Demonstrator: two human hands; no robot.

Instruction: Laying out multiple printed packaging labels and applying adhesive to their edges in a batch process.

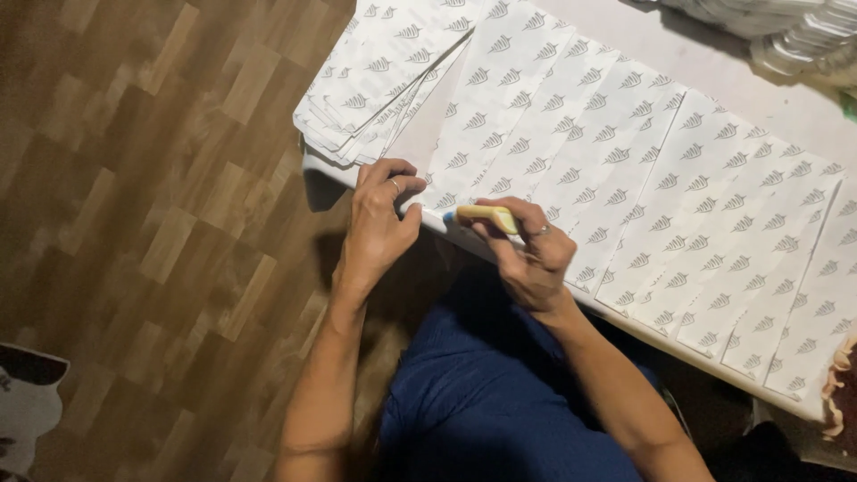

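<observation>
Right hand: the right hand is closed around a yellow glue stick, fingers wrapped over its body; a ring shows on one finger.
Glue stick: it lies nearly level in the grip, its blue tip pointing toward the left hand and touching the near edge of a paper strip.
Left hand: the left hand is curled narrow, fingertips pinching or pressing the near end of that strip at the table edge; whether it grips the paper or only presses it, I cannot tell. A ring shows here too.
Strips: long white paper strips lie side by side across the table, each printed with rows of small grey leaf-like marks, running slantwise from the far side to the near edge.
Stack: a fanned pile of the same printed sheets sits just beyond the left hand, overhanging the table corner.
Far corner: a heap of pale stacked items lies at the upper right, too blurred to name.
Below: blue clothing over the person's lap, and a wood-pattern floor to the left.
</observation>
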